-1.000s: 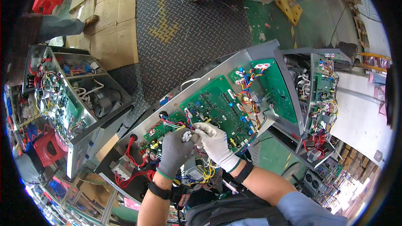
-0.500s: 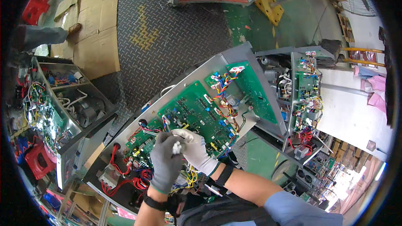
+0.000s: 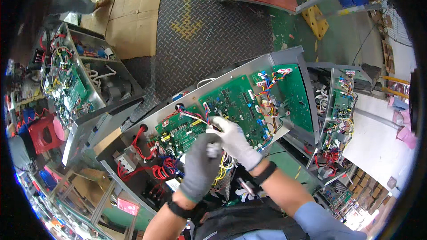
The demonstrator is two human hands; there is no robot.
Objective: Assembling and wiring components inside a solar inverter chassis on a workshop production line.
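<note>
My left hand (image 3: 199,166), in a grey glove, is closed around a small white connector at its fingertips. My right hand (image 3: 233,142), in a white glove, pinches a bundle of coloured wires (image 3: 192,115) that runs up and left across the green circuit board (image 3: 231,104). The two hands touch over the lower middle of the board. This board is mounted on a tilted grey metal chassis (image 3: 284,58). Yellow and white wires (image 3: 223,171) hang below my hands.
A second open chassis with a green board (image 3: 66,84) stands at the left. Another wired unit (image 3: 338,115) stands at the right. Red cables (image 3: 147,160) loop at the chassis's lower left. Cardboard sheets (image 3: 129,13) lie on the chequer-plate floor (image 3: 209,31) behind.
Both hands stayed together over the lower part of the board. The view shifted, so the chassis now sits slightly higher and to the right. The right hand now reaches further up onto the wires.
</note>
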